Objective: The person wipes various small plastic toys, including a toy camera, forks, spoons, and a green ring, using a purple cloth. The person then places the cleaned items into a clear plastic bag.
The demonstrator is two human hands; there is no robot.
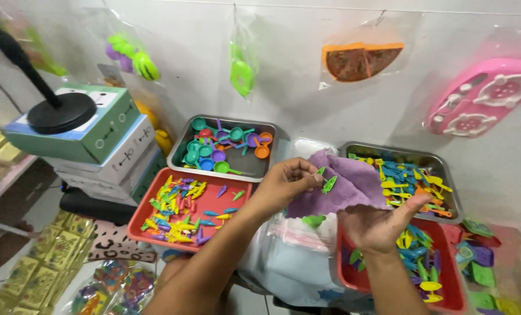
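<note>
At frame centre, small green toy pieces [329, 184] are pinched in the left hand [288, 182] against a purple cloth [354, 184] draped over the open, cupped right hand [377, 224]; from so light a pinch, one could be dropped among the bags [298, 256] below.

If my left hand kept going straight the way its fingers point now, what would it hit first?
The left hand points rightward, pinching small green toy pieces against the purple cloth. Going straight on, it would likely press into that cloth first; the metal tray of utensils lies beyond, though depth is unclear.
</note>
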